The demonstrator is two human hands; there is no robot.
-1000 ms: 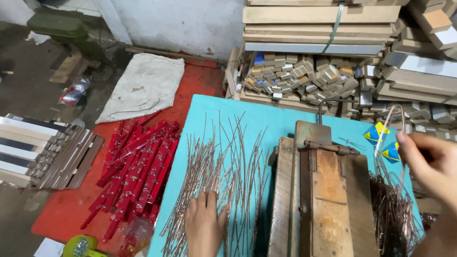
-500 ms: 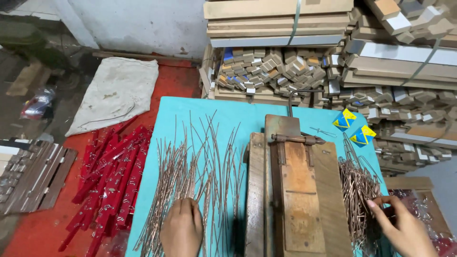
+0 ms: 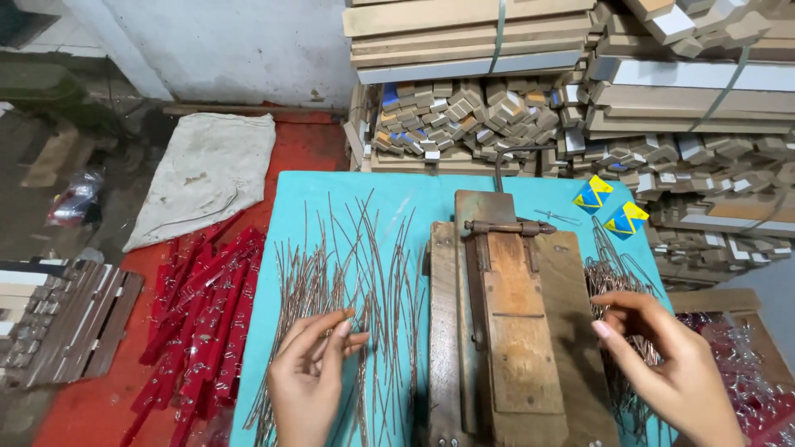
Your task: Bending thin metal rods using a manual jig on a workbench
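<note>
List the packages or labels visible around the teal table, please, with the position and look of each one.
Two small boxes: far right corner of the teal table, blue with yellow and white triangles.
Red packets: heaped on the floor left of the table, long and narrow.
Clear plastic bag: floor at far left, crumpled.
Pale sack: floor beyond the red packets, flat, off-white.
No signs or screens.

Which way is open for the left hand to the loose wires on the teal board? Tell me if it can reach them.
Probably yes. The left hand already lies over the loose wires spread across the teal board, fingers among them; nothing sits between hand and wires.
</note>
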